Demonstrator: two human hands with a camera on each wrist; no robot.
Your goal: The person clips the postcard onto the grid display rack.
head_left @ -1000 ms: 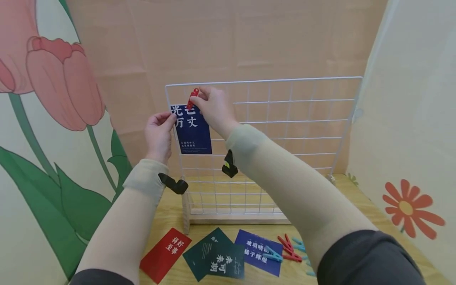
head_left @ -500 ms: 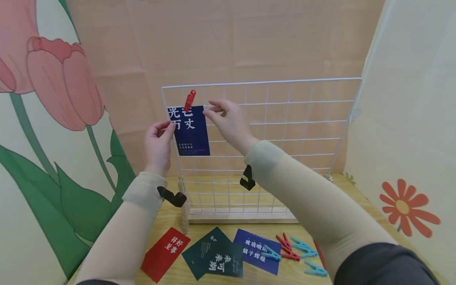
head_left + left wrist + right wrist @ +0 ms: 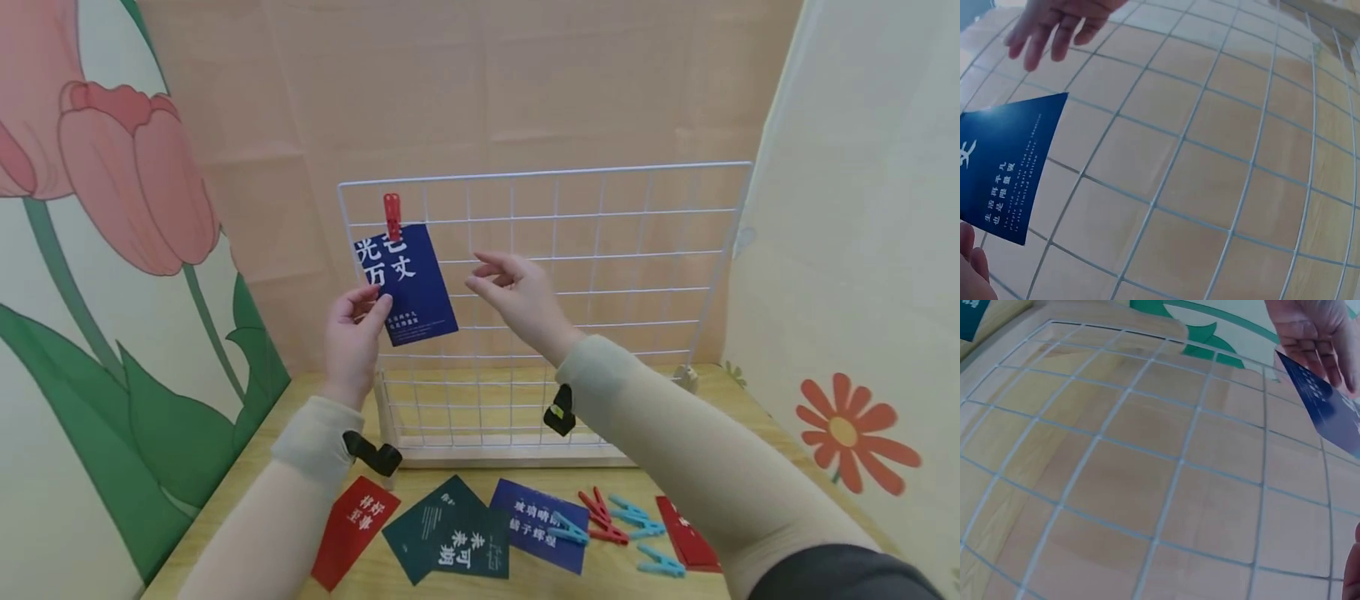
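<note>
A dark blue card [image 3: 422,287] with white characters hangs from the white wire grid [image 3: 600,292] by a red clothespin [image 3: 392,217] at its top edge. The card is tilted, its lower end swung to the right. My left hand [image 3: 356,342] pinches the card's lower left edge, thumb in front; in the left wrist view its fingertips [image 3: 969,253] show beside the card [image 3: 1010,169]. To the right of the card, my right hand [image 3: 525,300] is held in the air with relaxed fingers and nothing in them. The right wrist view shows my left hand [image 3: 1316,337] at the card [image 3: 1325,412].
On the wooden table lie a red card [image 3: 356,533], dark green cards [image 3: 442,533], a purple-blue card [image 3: 536,521] and another red card [image 3: 686,537]. Several red clothespins [image 3: 600,517] and blue clothespins [image 3: 660,561] lie to the right. The grid stands in a wooden base [image 3: 510,456].
My right hand has let go of the red clothespin and moved right and down. My left hand has slid down the card's edge, and the card has tilted, its bottom swinging right.
</note>
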